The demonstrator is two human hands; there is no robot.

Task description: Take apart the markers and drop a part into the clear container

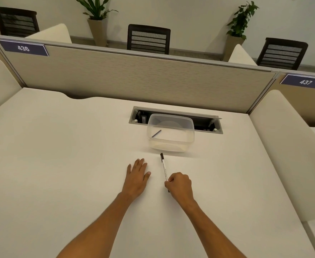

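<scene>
— White marker point(164, 169) on the surface point(78, 146), just short of the clear container point(171, 144)?
— Yes. My right hand point(180, 185) fingers pinch its near end; left hand point(137, 174) flat, holding nothing. Next I'd judge: lift, pull apart.

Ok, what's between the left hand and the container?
Bare desk only, in the head view. The left hand lies flat, the container sits beyond it, and the marker lies off to the right.

We are resting our left hand point(137, 175) flat on the desk point(60, 164) at frame center, while our right hand point(180, 185) is pinching a marker point(163, 167) below the clear container point(170, 135), which is holding a thin dark stick point(156, 133).
</scene>
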